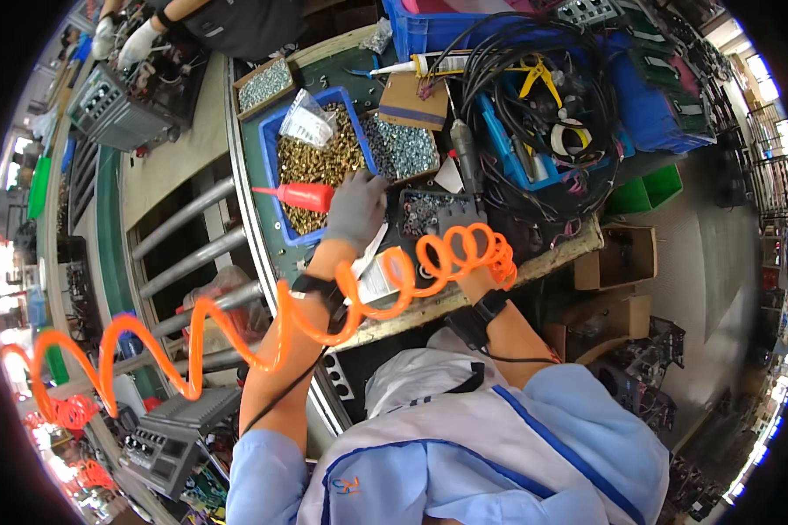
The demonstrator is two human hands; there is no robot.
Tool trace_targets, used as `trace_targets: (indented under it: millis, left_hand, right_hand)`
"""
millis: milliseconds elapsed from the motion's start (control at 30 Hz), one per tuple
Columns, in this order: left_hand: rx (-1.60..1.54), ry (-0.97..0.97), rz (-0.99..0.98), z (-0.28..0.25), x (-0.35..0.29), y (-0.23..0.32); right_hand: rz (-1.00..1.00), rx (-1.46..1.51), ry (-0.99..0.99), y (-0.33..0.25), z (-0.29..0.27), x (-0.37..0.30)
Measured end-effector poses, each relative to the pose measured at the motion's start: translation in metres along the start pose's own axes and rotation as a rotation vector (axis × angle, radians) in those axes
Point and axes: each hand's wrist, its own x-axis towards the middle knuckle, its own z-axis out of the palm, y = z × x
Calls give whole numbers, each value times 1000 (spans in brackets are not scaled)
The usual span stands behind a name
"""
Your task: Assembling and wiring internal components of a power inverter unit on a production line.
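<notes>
My left hand (356, 210), in a grey glove, is closed over the blue bin (267, 144) of brass-coloured fittings (346, 140). A red squeeze bottle (306, 197) sticks out from its left side, with the thin nozzle pointing left. My right hand (460, 215), also gloved, is at the right side of a small black tray (404, 203) of dark metal parts. Orange coiled hose crosses in front of its wrist, and its fingertips are hard to make out. Just above that hand lies a grey power screwdriver (466, 156), whose end comes close to the glove.
An orange coiled air hose (276, 337) stretches across both forearms. Silver fasteners (403, 147) fill a carton behind the black tray. Black cables (490, 66) and a light-blue tool tray (499, 131) stand at right. Metal rollers (188, 262) run along the left; another person's gloved hand (138, 45) works beyond.
</notes>
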Motion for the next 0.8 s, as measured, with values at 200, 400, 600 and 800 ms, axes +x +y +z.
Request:
trace_targets:
  millis: [200,400,600,800]
  left_hand:
    - [264,-167,-8,47,77,-11]
    - [390,-475,7,57,95,-6]
    - [286,-392,-54,68,86,-12]
    - [132,-130,-88,79,80,-22]
  right_hand:
    - [23,91,-50,4,1,2]
    - [54,171,-33,13,-1,24]
    - [265,613,-45,8,-6,46]
    - [401,1025,-179,6,-31,40]
